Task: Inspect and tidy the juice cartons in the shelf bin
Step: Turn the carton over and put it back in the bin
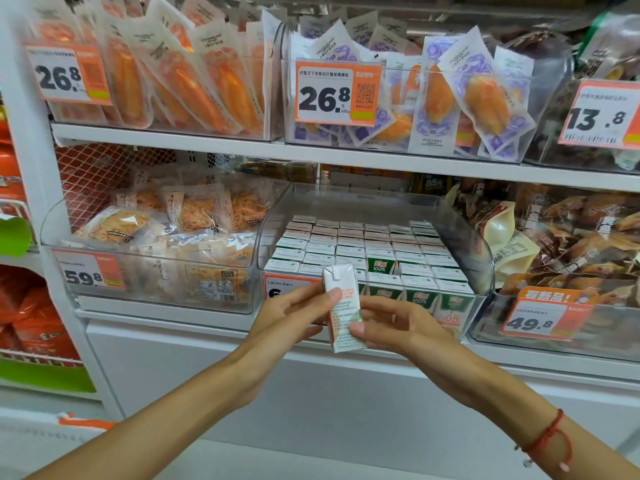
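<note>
Before the clear shelf bin (483, 261) of packed cartons (374, 242), both hands pinch one juice carton (343, 308), upright, long axis vertical, top seemingly tilted slightly left: left hand (294, 315), right hand (398, 323).

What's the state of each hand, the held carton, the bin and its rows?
left hand: grips the carton, thumb on its face
right hand: pinches the carton's lower edge
held carton: upright, out of the bin
bin: nearly full
packed cartons: upright in rows, one gap showing a green front
</note>
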